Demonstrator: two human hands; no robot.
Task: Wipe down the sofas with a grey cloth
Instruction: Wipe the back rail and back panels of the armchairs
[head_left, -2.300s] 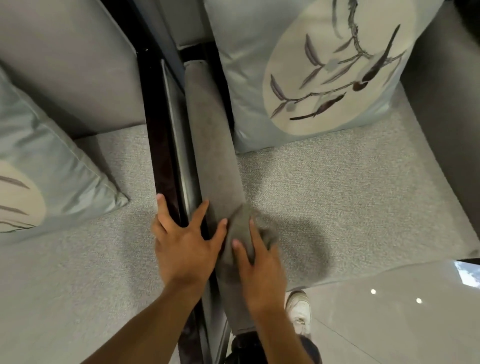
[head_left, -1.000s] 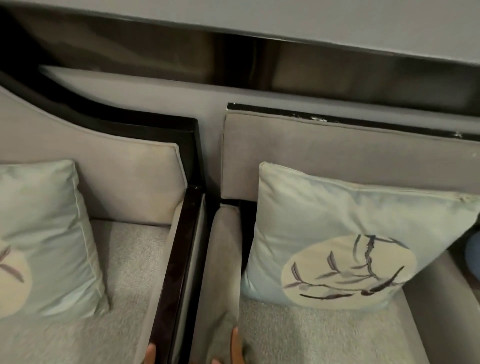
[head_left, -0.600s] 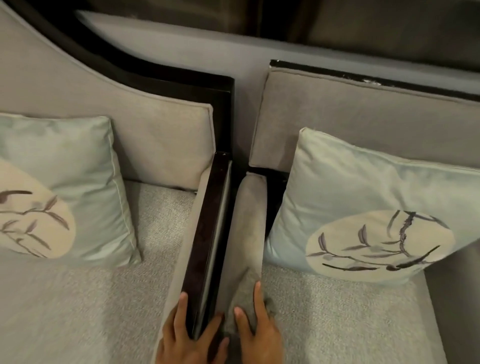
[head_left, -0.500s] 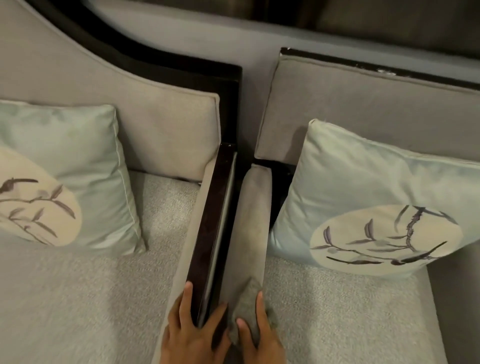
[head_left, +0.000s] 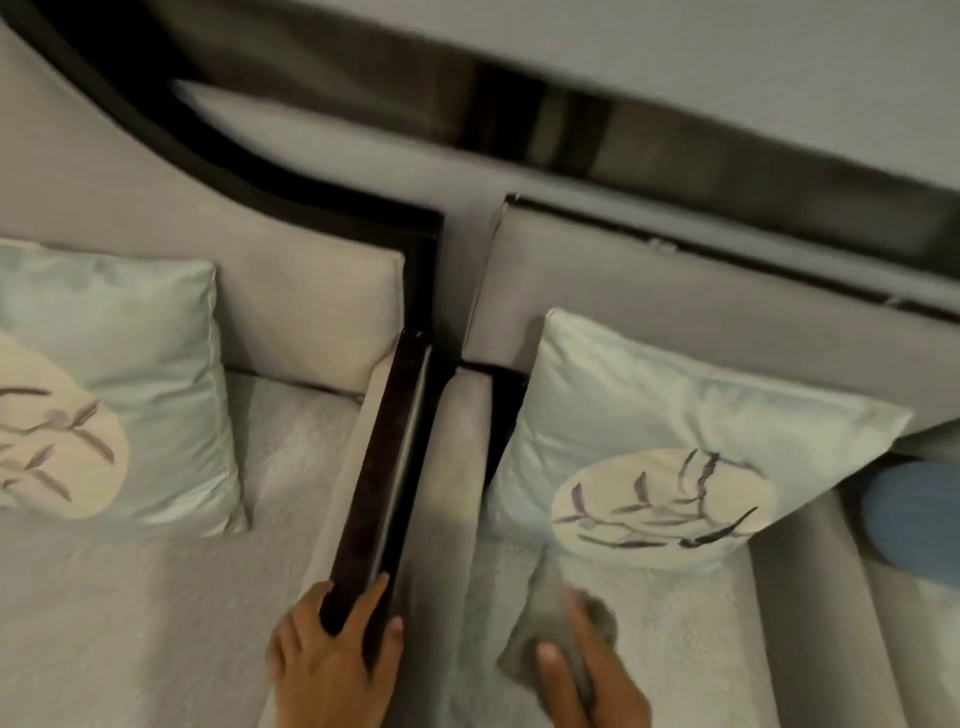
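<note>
Two grey sofas stand side by side. The grey cloth lies on the right sofa's seat cushion, just in front of its pale pillow. My right hand presses flat on the cloth with straight fingers. My left hand rests on the dark wooden armrest of the left sofa, its fingers straddling the wood's front end. Between the two hands runs the padded grey armrest of the right sofa.
A pale blue pillow with a leaf print leans on the right sofa's backrest. A matching pillow sits on the left sofa's seat. A blue round object shows at the far right. A grey wall ledge runs behind.
My right hand has slid the cloth off the padded armrest, rightward onto the right sofa's seat. My left hand stays on the dark wooden armrest. The view has tilted.
</note>
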